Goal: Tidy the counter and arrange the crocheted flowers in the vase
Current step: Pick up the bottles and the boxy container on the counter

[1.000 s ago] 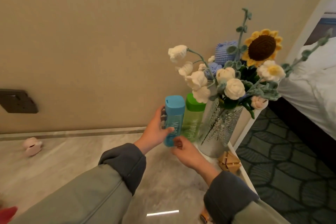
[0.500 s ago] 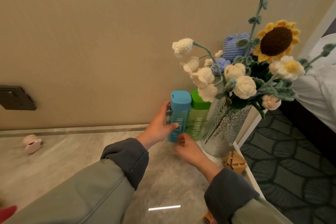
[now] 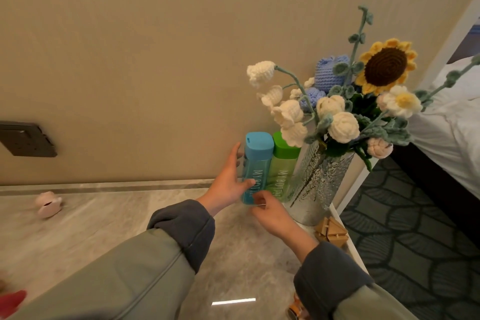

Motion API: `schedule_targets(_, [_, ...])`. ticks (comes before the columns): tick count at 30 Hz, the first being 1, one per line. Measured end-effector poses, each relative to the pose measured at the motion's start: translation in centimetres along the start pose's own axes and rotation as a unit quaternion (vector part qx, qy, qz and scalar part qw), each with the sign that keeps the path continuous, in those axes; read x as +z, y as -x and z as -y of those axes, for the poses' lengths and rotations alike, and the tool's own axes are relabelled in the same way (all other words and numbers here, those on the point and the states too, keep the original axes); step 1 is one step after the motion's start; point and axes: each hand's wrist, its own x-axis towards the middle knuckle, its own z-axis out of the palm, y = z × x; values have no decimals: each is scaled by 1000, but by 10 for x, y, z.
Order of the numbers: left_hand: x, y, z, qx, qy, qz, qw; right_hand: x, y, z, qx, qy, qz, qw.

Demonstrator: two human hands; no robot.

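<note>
A silver textured vase (image 3: 317, 184) stands at the counter's right end against the wall. It holds a bunch of crocheted flowers (image 3: 342, 122): white buds, blue blooms and a sunflower (image 3: 385, 65). Left of the vase stand a green bottle (image 3: 281, 171) and a blue bottle (image 3: 258, 161), upright and side by side. My left hand (image 3: 226, 187) grips the blue bottle, fingers behind it and thumb in front. My right hand (image 3: 272, 215) has curled fingers at the base of the blue bottle.
The marble counter (image 3: 104, 223) carries a small pink object (image 3: 48, 204) far left by the wall and a wooden puzzle (image 3: 331, 232) near the right edge. A dark socket plate (image 3: 26, 139) is on the wall. A bed (image 3: 454, 125) stands to the right.
The view has shifted a little. Both hands stay on the blue bottle, which remains upright beside the green one.
</note>
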Motion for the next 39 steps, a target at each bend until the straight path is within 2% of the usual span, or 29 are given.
schedule_targets(8, [-24,40,-9,-39,39,-108,993,5,23,33,-36,-46,-29,998])
schedule_targets(17, [-97,129,-6,-51,36,-238,969,57,66,109,-104,-63,29,992])
schedule_targets(21, [-146,180,4,-78,16,-316,945,104,87,147,-137,-58,87,985])
schedule_targets(34, [-312,375,44,-135,-36,-479,866,298,163,266,-228,-51,265,936])
schedule_targets(39, [-370,443,62,-151,-85,-510,843,378,183,303,-262,-31,301,916])
